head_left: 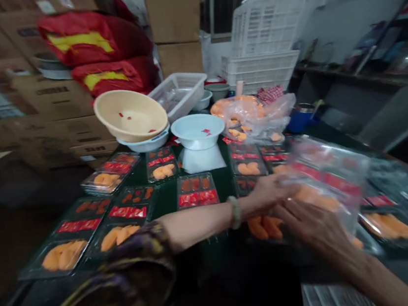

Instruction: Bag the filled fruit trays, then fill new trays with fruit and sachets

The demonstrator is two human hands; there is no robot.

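Observation:
A clear plastic food tray (340,171) is tilted up at the right, blurred by motion. Red packets and orange pieces show in or through it. My left hand (268,193), with a pale green bracelet (235,212) on the wrist, has its fingers closed at the tray's left edge. Just below, my right hand (311,224) has its fingers bent against the tray's lower left side; its fingertips are partly hidden. Another tray with orange pieces (265,227) lies beneath my left wrist. Farther right lies a tray with orange pieces (391,225).
Similar filled trays (122,217) stand in rows on the dark green table (165,197). Behind them are a light blue basin (198,131), a cream basin (130,112) and a plastic bag of orange pieces (255,117). White crates (266,26), red sacks (97,42) and cardboard boxes (63,100) are stacked beyond.

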